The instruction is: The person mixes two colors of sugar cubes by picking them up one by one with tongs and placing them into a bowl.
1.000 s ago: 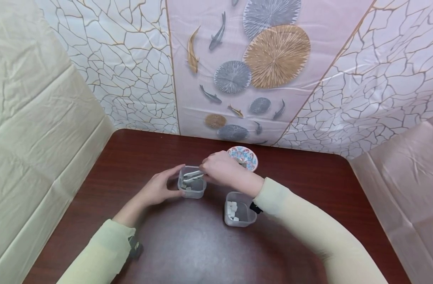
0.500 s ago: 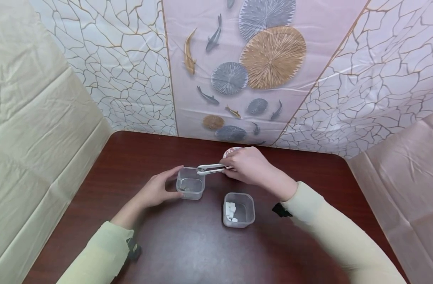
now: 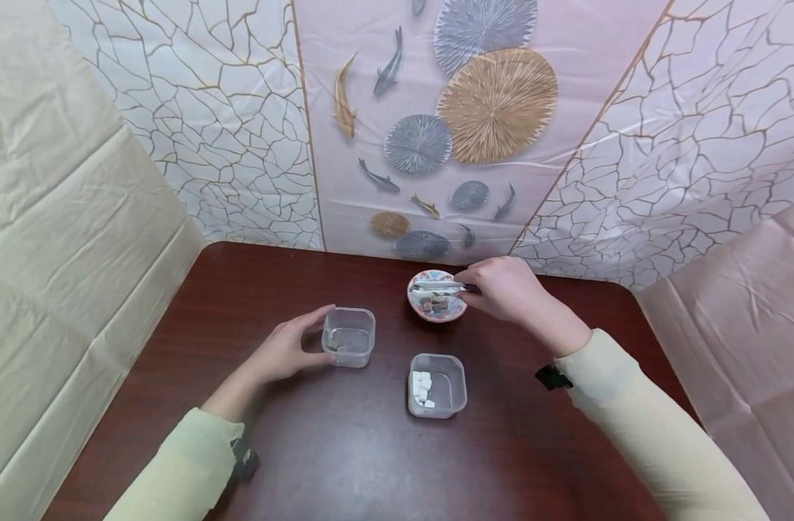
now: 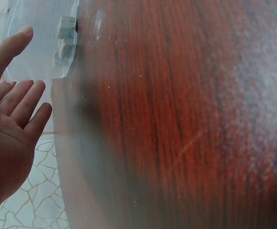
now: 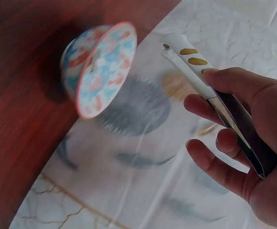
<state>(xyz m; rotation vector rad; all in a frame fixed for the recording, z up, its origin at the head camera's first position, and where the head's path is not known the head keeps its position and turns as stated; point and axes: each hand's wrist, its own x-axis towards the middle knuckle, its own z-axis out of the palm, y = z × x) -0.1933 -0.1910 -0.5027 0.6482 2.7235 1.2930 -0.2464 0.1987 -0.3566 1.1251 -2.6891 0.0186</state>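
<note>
While the left hand point(image 3: 286, 352) rested flat-fingered against the clear tub point(image 3: 349, 336), the right hand point(image 3: 507, 289), gripping tongs point(image 3: 438, 287), had swung over to the patterned dish point(image 3: 436, 304).

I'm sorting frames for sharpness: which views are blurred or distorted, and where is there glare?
Head view: sharp, wide-angle bend at the edges, soft sheen on the table. Left wrist view: wood grain smeared, the clear container washed out beside the left hand. Right wrist view: the patterned bowl motion-blurred, the right hand and tongs sharper.

Pale yellow-green long sleeves, black wrist straps, bare hands point(image 3: 286, 351).
</note>
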